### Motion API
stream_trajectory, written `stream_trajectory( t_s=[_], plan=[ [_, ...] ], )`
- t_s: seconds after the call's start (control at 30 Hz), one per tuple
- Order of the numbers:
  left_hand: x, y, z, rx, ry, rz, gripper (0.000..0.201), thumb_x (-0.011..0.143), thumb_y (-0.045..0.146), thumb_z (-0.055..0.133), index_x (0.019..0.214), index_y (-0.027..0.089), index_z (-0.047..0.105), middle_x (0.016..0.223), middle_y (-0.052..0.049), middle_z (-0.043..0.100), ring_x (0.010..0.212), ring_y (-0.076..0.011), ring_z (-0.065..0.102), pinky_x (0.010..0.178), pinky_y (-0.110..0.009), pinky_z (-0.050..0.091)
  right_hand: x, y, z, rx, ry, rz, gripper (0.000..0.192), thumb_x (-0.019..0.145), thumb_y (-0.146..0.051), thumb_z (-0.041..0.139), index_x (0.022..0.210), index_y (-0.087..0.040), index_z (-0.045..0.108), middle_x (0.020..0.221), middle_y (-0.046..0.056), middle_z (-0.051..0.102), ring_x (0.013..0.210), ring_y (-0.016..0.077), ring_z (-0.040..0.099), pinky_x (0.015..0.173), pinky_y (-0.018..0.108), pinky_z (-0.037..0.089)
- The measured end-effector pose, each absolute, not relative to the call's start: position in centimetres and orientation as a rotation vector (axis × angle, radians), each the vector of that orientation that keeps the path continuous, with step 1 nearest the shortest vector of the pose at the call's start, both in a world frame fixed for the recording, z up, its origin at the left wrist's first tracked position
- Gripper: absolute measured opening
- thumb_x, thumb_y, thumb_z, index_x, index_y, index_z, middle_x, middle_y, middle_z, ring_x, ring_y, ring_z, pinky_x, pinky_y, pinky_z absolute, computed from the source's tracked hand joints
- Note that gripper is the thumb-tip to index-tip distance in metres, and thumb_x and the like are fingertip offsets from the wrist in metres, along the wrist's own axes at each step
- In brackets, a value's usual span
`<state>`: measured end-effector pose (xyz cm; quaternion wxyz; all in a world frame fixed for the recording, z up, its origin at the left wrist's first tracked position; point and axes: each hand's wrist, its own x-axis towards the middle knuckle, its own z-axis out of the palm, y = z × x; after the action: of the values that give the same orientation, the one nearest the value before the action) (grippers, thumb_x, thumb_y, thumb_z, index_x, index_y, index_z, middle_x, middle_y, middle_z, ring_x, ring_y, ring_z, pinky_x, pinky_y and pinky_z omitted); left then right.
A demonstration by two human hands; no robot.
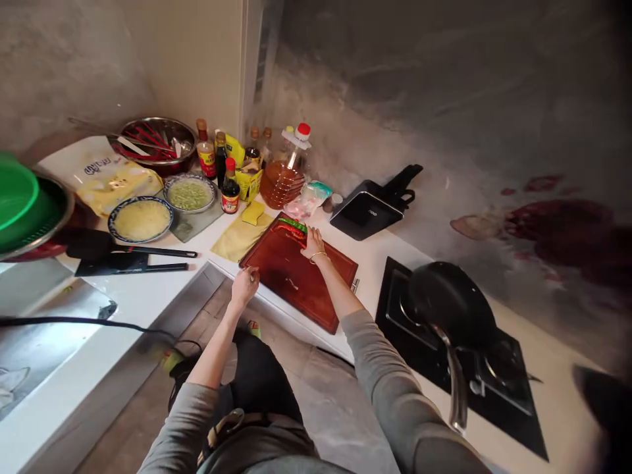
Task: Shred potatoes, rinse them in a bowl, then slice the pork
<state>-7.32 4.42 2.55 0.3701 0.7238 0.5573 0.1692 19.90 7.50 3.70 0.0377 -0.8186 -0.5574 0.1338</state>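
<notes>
A: What is lying nearest the person?

B: A grey tiled floor (326, 388). Above it the white counter (372, 253) is running across and turning a corner toward the steel sink (44, 355) at the left.

A: And on the counter?

B: A reddish-brown cutting board (291, 266) is lying by the front edge. The black hob (513, 405) is sitting to its right, bearing a dark wok (449, 303).

A: Farther back?

B: Two blue-patterned dishes (112, 224) are standing at the left, a large oil jug (281, 184) is standing behind the board, and a black knife block (368, 210) is leaning near it. A grey, marbled wall (375, 99) is rising behind everything.

A: How are the arms lying?

B: Both are stretching forward, grey sleeves pushed up. The left hand (245, 284) is resting at the board's near left edge, its fingers curling inward; whether they are gripping anything cannot be told.

A: The right?

B: The right hand (313, 247) is lying farther out over the board, palm down, its fingers extending loosely beside the red and green peppers (295, 227), which are lying together at the board's far end. Whether the fingertips are touching them is unclear.
</notes>
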Motion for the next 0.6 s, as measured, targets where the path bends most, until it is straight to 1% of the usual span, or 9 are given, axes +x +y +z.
stream_trajectory(
  t_s=[0.07,0.1,0.17,0.23,0.33,0.43,0.5,0.6],
  plan=[
    [-5.6,4.5,2.6,1.835,1.475,0.460,0.030,0.083,0.019,0.043,0.103,0.016,0.065,0.107,-0.008,0.067,0.101,-0.0194,0.060,0.093,-0.029,0.043,21.6,10.1,3.1,-2.566,-1.780,0.484,0.104,0.058,-0.015,0.071,0.144,-0.013,0.013,0.144,0.019,0.028,0.135,0.0291,0.021,0.107,0.044,0.020],
    [-5.1,4.6,2.7,1.819,1.507,0.473,0.030,0.083,0.018,0.043,0.103,0.016,0.065,0.106,-0.008,0.067,0.099,-0.0195,0.061,0.092,-0.029,0.043,21.9,11.3,2.9,-2.592,-1.802,0.505,0.107,0.056,-0.017,0.073,0.144,-0.014,0.012,0.141,0.020,0.033,0.131,0.0298,0.027,0.104,0.045,0.022],
    [-4.8,5.0,2.9,1.775,1.585,0.489,0.031,0.082,0.018,0.042,0.103,0.015,0.065,0.104,-0.009,0.068,0.096,-0.0197,0.062,0.089,-0.030,0.045,22.0,13.0,2.5,-2.632,-1.854,0.507,0.107,0.053,-0.025,0.077,0.141,-0.014,0.018,0.133,0.020,0.042,0.123,0.0307,0.036,0.099,0.045,0.026],
    [-4.7,5.6,3.2,1.726,1.664,0.485,0.032,0.082,0.018,0.041,0.103,0.016,0.065,0.102,-0.009,0.068,0.094,-0.0199,0.062,0.087,-0.030,0.045,21.7,14.2,2.1,-2.662,-1.910,0.478,0.101,0.049,-0.032,0.079,0.135,-0.011,0.030,0.127,0.020,0.047,0.117,0.0313,0.041,0.096,0.044,0.028],
    [-4.4,6.4,3.6,1.672,1.723,0.471,0.033,0.082,0.018,0.040,0.104,0.017,0.065,0.100,-0.008,0.068,0.092,-0.0197,0.062,0.085,-0.030,0.046,21.0,15.0,1.9,-2.694,-1.998,0.456,0.086,0.048,-0.035,0.079,0.123,-0.009,0.044,0.121,0.020,0.052,0.113,0.0305,0.045,0.094,0.042,0.028],
    [-4.0,6.8,4.0,1.634,1.730,0.476,0.033,0.082,0.017,0.040,0.104,0.017,0.065,0.102,-0.007,0.068,0.092,-0.0179,0.062,0.086,-0.028,0.045,20.5,15.0,2.2,-2.691,-2.064,0.491,0.056,0.059,-0.029,0.073,0.109,-0.011,0.053,0.106,0.015,0.062,0.104,0.0267,0.054,0.094,0.043,0.025],
    [-4.2,6.9,4.1,1.603,1.742,0.492,0.032,0.082,0.016,0.041,0.102,0.017,0.065,0.104,-0.006,0.068,0.094,-0.0173,0.062,0.087,-0.027,0.044,20.0,14.9,2.7,-2.656,-2.079,0.534,0.038,0.065,-0.025,0.067,0.100,-0.014,0.057,0.096,0.013,0.065,0.097,0.0255,0.058,0.093,0.043,0.025],
    [-5.4,6.8,4.0,1.547,1.789,0.553,0.030,0.083,0.018,0.041,0.100,0.017,0.065,0.105,-0.006,0.068,0.099,-0.0182,0.061,0.089,-0.028,0.044,18.3,15.1,3.9,-2.518,-2.124,0.538,0.028,0.067,-0.022,0.064,0.094,-0.017,0.059,0.094,0.012,0.066,0.096,0.0265,0.058,0.091,0.043,0.025]
  ],
)
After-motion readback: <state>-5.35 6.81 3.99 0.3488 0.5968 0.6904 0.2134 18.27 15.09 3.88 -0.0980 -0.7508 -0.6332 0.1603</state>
